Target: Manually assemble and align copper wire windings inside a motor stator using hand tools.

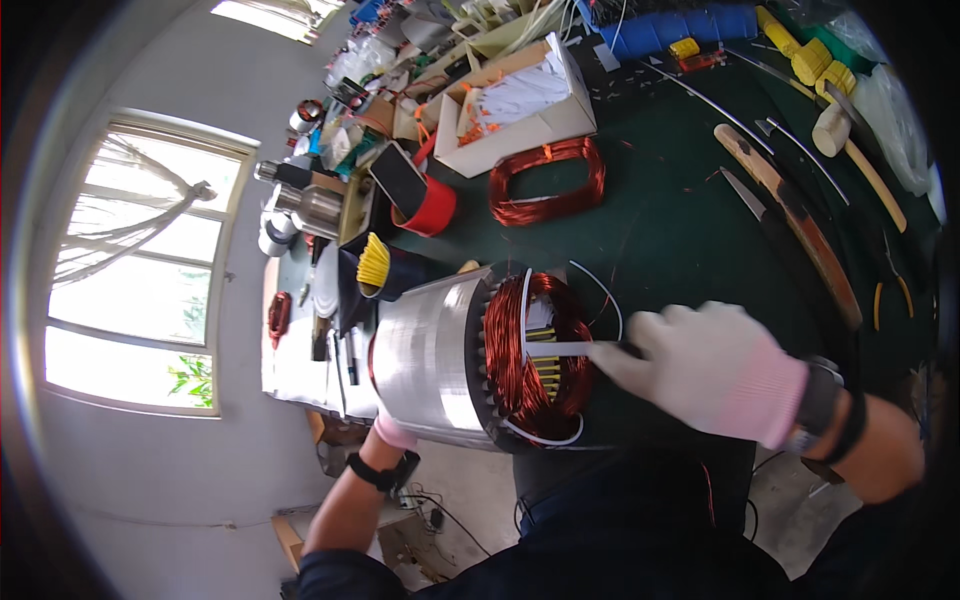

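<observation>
The cylindrical silver stator housing (425,360) is brushed metal with a dull sheen; its glossy copper-wire windings (520,350) gleam reddish. The right hand (705,370) wears a white knitted cloth glove — soft, matt. The dark green tabletop (660,220) looks felt-like — matt too.

Single view, head-worn fisheye, looking steeply down and forward over the person's own chest. Close range: the white-gloved right hand (715,370) sits just right of frame centre, its fingers (612,358) pointing left at the open end of the silver cylindrical stator with copper windings (470,360). Dark green counter (680,220) stretches beyond the fingers toward the top edge. Window wall bends along the left rim; floor shows below the fingers. No second view to overlap.
</observation>
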The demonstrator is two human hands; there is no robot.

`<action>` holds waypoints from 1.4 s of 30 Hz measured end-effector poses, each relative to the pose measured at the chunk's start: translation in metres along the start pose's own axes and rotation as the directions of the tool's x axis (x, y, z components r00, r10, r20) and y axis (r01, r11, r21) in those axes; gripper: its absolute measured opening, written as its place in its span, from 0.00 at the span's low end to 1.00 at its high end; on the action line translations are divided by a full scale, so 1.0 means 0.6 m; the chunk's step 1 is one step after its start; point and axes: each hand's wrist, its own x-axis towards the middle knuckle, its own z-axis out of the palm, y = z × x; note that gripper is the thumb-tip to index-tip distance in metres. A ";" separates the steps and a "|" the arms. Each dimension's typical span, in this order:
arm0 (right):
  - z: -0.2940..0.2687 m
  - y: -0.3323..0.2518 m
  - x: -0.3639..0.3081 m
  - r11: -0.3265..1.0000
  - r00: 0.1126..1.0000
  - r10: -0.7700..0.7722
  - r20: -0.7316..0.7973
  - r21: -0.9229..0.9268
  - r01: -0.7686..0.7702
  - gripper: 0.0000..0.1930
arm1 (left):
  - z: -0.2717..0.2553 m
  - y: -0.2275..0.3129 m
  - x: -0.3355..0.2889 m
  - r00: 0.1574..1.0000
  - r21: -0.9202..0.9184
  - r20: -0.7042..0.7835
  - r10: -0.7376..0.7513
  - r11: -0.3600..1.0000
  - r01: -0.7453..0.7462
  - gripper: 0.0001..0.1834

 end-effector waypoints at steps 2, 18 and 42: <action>-0.046 0.013 -0.034 0.995 0.981 0.093 0.169 0.014 -0.096 0.19 | 0.011 -0.033 -0.022 1.000 -0.011 -0.020 -0.008 1.000 0.008 0.22; 0.000 0.235 0.196 0.966 0.902 0.226 -0.369 -0.037 -0.257 0.24 | 0.046 -0.107 -0.108 0.862 0.028 -0.507 0.030 0.999 -0.019 0.20; 0.062 -0.015 0.145 0.207 0.786 0.555 0.271 0.870 -0.447 0.08 | -0.104 0.010 0.065 0.946 -0.260 0.080 0.313 0.923 -0.283 0.25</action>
